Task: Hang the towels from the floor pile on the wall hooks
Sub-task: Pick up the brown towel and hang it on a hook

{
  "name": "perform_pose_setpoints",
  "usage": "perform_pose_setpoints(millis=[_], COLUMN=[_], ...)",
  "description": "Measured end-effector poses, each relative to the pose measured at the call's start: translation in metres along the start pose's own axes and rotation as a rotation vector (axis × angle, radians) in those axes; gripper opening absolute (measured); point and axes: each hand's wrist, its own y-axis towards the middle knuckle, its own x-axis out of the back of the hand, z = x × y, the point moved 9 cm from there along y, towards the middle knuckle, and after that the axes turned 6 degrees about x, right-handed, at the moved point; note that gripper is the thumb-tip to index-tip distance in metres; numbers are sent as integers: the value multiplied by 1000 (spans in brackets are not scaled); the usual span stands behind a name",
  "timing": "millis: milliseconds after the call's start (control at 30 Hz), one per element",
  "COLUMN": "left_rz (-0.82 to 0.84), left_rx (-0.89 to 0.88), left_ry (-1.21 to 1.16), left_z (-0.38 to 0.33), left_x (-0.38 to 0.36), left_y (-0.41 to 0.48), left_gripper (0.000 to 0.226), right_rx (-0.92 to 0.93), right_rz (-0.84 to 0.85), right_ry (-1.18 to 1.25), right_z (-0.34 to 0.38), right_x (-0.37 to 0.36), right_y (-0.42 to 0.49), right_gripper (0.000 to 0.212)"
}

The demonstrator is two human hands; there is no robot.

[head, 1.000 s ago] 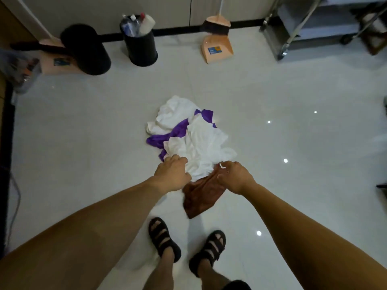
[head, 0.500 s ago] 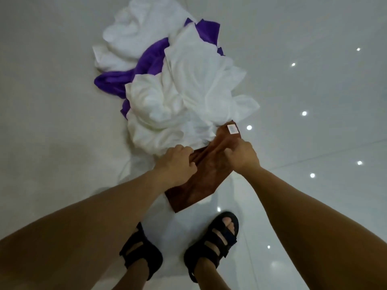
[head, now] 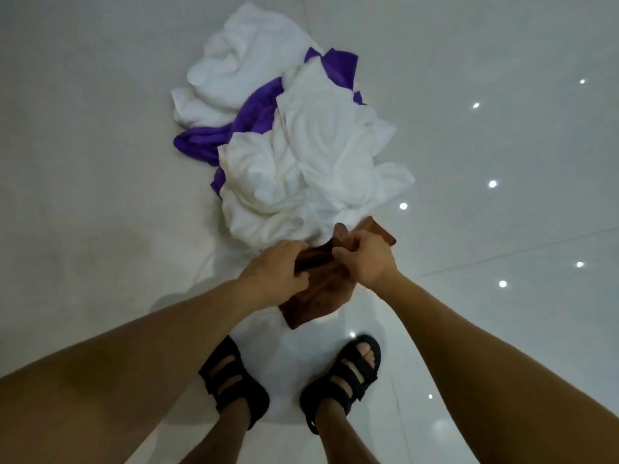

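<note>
Nearest, black sandals (head: pixel 341 376) stand on the glossy floor (head: pixel 100 162), just short of the towel pile (head: pixel 338 152). At the pile's near edge lies the brown towel (head: pixel 318 296), held by both hands: the left hand (head: pixel 274 272) curls round a bunched fold and the right hand (head: pixel 368 259) pinches the cloth by the white towel (head: pixel 264 182). Lifting could drag that white towel along if they overlap. Deeper in the pile shows a purple towel (head: pixel 254 118). No label or writing is readable.

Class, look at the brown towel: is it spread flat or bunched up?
Bunched. The left hand and right hand grip the brown towel, which is gathered into folds.
</note>
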Motion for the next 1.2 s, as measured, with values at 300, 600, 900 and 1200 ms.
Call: perform_pose_setpoints(millis=[300,600,900,1200], left_rz=[-21,-297,-307,-603], left_rx=[-162,-145,12,-233], left_ry=[-292,-403,-399,-1135], left_z=[-96,-104,-62,-41], left_x=[209,438,502,573], left_y=[-205,-406,-548,-688], left_gripper=[34,30,64,38], right_rx=[280,409,695,913], right_rz=[296,115,189,518], right_ry=[403,-558,177,507], right_z=[304,542,713,809], right_x=[121,211,183,160], right_y=[-173,-283,-393,-450], right_gripper=[8,20,24,61])
